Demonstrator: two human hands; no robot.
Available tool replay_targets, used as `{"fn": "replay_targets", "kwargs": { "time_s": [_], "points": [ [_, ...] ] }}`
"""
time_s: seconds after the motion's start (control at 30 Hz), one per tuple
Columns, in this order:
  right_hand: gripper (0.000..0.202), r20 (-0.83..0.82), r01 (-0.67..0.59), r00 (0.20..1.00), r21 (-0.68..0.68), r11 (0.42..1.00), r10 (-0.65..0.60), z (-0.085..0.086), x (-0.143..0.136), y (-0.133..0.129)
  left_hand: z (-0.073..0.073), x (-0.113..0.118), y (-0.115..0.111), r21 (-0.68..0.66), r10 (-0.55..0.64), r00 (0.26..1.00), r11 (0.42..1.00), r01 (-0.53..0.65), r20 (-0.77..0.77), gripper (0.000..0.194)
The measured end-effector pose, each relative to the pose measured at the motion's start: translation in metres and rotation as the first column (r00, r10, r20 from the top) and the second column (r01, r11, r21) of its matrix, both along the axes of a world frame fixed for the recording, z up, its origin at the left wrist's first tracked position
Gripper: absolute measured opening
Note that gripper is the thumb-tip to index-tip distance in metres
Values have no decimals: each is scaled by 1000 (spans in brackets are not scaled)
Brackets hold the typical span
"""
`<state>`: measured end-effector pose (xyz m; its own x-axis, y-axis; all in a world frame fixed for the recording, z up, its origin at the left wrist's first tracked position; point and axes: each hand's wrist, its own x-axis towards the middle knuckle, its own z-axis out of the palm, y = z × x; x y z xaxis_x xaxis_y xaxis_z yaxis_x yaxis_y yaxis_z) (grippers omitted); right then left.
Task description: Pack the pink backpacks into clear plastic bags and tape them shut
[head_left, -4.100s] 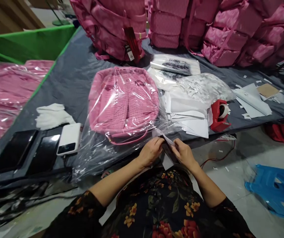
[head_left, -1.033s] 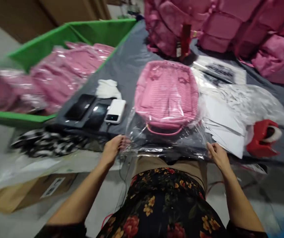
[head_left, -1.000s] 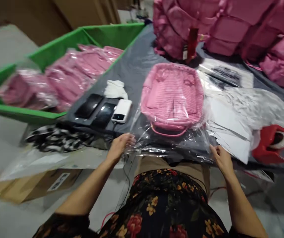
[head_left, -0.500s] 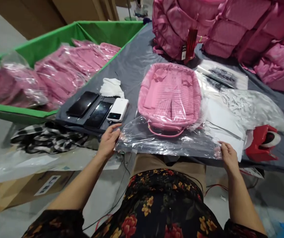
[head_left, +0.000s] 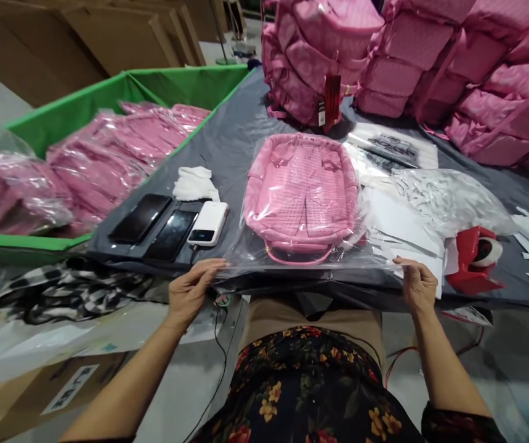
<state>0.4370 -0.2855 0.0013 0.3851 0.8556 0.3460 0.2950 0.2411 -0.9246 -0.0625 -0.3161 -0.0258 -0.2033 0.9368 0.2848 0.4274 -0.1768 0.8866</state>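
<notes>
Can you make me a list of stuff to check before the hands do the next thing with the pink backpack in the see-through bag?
1. Left hand grips the clear bag at its near left corner: ok.
2. Right hand grips the bag's near right corner: ok.
3. Pink backpack lies fully inside the bag, handle toward the person: ok.
4. Bag mouth sealed: cannot tell, the near edge is glare and folds.
5. White power bank and its cable sit apart from the bag's left edge: ok, but close.
6. White paper sheets are clear of the bag: not ok, they touch or tuck under its right side.
</notes>
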Motion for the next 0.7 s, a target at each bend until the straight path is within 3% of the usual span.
{"fn": "replay_targets", "kwargs": {
  "time_s": [0.07, 0.13, 0.23, 0.3, 0.33, 0.4, 0.43, 0.5, 0.6, 0.7],
  "points": [
    [56, -98, 112, 990, 106, 988, -102, -2, -18, 16, 2, 12, 13, 5, 149, 983, 989, -151, 107, 43],
    [61, -103, 213, 974, 111, 971, -202, -4, -30, 31, 1, 21, 31, 24, 236, 960, 970, -242, 149, 49],
    [71, -36, 253, 967, -20, 967, -254, -9, -37, 46, -2, 23, 60, -112, 174, 975, 981, -159, 137, 53],
    [75, -24, 245, 968, -93, 965, -249, -13, -36, 51, -1, 21, 73, -207, 114, 992, 973, -100, 59, 52],
    [75, -24, 245, 968, -104, 964, -249, -15, -36, 52, 1, 22, 77, -185, 117, 993, 975, -120, -24, 50],
    [73, -26, 249, 967, -88, 965, -252, -17, -35, 51, 10, 29, 79, 25, 165, 956, 986, -164, -242, 45],
    [73, -31, 249, 967, -75, 966, -252, -17, -34, 51, 16, 36, 78, 161, 181, 920, 978, -132, -346, 43],
    [73, -37, 256, 965, -64, 964, -259, -16, -35, 50, 30, 57, 73, 328, 128, 845, 943, 59, -520, 39],
    [77, -53, 295, 953, -84, 952, -300, -12, -38, 51, 45, 89, 67, 350, 27, 716, 885, 308, -697, 36],
    [79, -76, 306, 946, -94, 947, -314, -10, -40, 51, 49, 105, 64, 352, 5, 679, 858, 373, -734, 30]
  ]
}}
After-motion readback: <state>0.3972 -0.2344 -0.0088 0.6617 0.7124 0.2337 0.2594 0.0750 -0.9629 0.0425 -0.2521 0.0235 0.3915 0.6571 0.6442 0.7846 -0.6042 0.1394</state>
